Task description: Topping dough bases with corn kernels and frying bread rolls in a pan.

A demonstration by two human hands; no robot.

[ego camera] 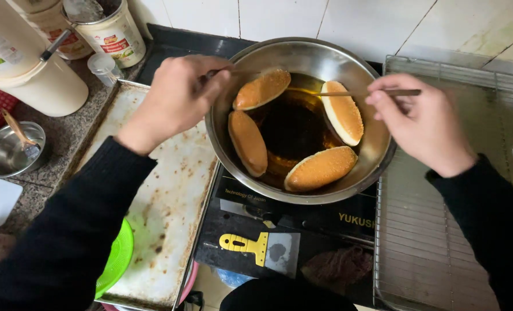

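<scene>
From the head camera we look down on a round stainless-steel bowl (302, 57) of dark oil sitting on a black countertop cooker (325, 222). Four golden oblong buns (320, 168) rest against the bowl's inner wall around the pool of oil, partly dipped in it.

Our left hand (173, 101) is curled closed around a thin wooden stick (222, 72) whose far end reaches the upper-left bun (262, 89). Our right hand (420, 124) pinches a second thin wooden stick (354, 93) between thumb and fingertips, its tip crossing the oil to touch the right-hand bun (344, 119).

To the left lies a stained, rust-spotted metal baking tray (164, 201); to the right, a wire cooling rack (429, 242). A yellow-handled metal scraper (259, 247) lies on the cooker's front. A small steel cup with a wooden spoon (6, 152) sits at the far left.

We judge the risks to be these: both hands hover close over the oil, so a bun slipping off a stick could splash them; the thin sticks give little purchase on a greasy crust; and a push against the rim might rock the bowl on the flat cooker.
</scene>
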